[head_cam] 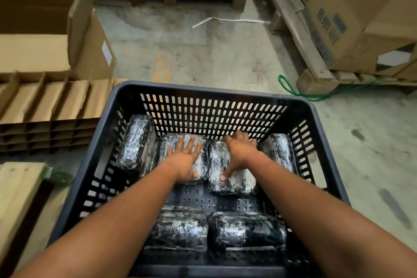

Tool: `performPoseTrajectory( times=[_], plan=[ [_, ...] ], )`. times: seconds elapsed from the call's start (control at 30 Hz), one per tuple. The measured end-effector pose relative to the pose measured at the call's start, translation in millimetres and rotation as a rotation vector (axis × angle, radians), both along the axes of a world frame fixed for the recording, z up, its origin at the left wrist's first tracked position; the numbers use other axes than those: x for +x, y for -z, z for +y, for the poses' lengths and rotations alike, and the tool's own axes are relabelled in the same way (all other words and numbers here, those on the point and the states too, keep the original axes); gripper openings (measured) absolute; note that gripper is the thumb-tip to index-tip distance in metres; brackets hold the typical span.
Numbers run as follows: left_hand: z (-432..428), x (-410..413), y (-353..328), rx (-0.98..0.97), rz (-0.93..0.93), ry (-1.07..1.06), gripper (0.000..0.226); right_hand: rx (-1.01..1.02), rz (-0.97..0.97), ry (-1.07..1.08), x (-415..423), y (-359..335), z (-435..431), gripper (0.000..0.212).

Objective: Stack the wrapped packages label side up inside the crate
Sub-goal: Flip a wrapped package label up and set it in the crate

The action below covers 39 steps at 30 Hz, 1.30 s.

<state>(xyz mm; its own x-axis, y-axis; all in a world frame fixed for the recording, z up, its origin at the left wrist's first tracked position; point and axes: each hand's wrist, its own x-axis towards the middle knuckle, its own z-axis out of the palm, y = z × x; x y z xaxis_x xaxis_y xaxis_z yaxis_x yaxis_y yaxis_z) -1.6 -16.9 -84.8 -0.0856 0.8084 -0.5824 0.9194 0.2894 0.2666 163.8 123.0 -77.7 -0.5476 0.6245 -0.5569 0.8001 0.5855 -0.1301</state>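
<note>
A dark slotted plastic crate fills the lower middle of the head view. Several black packages wrapped in shiny film lie on its floor. My left hand rests flat, fingers spread, on the middle-left package in the far row. My right hand lies on the middle-right package, fingers curled over its far end and thumb pressed on its near part. One package leans at the far left, another at the far right. Two more packages lie in the near row.
Flattened cardboard dividers are stacked left of the crate, with an open carton behind them. Wooden pallets with cartons stand at the right and back. A green cord and a white strip lie on the concrete floor. A wooden board sits near left.
</note>
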Motion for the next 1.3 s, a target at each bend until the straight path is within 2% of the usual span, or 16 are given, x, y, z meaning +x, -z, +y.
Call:
performPoseTrajectory(
  times=[0.17,0.3,0.47,0.53,0.63,0.77,0.87,1.0,1.03,1.13,1.23,1.3],
  plan=[
    [-7.9,-4.7,6.8,0.067,0.013,0.042,0.096,-0.073,0.029,0.007,1.2,-1.1,-2.5,0.142],
    [-12.0,-6.4,8.4,0.112,0.024,0.038,0.094,0.003,0.066,-0.038,5.3,-14.7,-8.3,0.146],
    [-12.3,-6.6,11.2,0.168,-0.013,-0.002,0.092,-0.039,0.218,0.006,14.1,-42.0,-19.4,0.096],
    [-10.7,-8.6,13.5,0.19,-0.061,-0.031,0.087,-0.079,0.261,0.004,18.4,-51.1,-23.1,0.089],
    [-7.7,-10.6,11.0,0.228,-0.244,-0.14,0.062,-0.029,0.29,-0.131,23.2,-69.9,-27.9,0.1],
    [-3.9,-9.4,-8.5,0.402,-0.587,-0.432,0.035,0.089,0.403,-0.286,32.3,-98.9,-19.2,0.071],
    [3.4,-5.8,-25.4,0.468,-0.78,-0.547,0.036,0.195,0.54,-0.387,37.9,-118.2,-11.9,0.055],
    [10.7,-0.5,-52.7,0.354,-1.026,-0.572,0.059,0.244,0.755,-0.517,45.6,-127.6,-9.0,0.045],
    [12.8,-0.8,-56.6,0.292,-1.092,-0.588,0.058,0.245,0.801,-0.522,49.3,-127.0,-8.7,0.046],
    [22.1,-5.3,-63.2,0.139,-1.264,-0.611,0.035,0.321,0.965,-0.527,61.2,-117.6,-6.8,0.053],
    [24.0,-12.6,-64.2,0.032,-1.275,-0.542,0.027,0.422,1.11,-0.562,68.2,-105.2,-2.5,0.045],
    [20.9,-15.3,-59.6,-0.05,-1.284,-0.505,0.029,0.456,1.094,-0.495,71.3,-101.5,2.8,0.044]
  ],
)
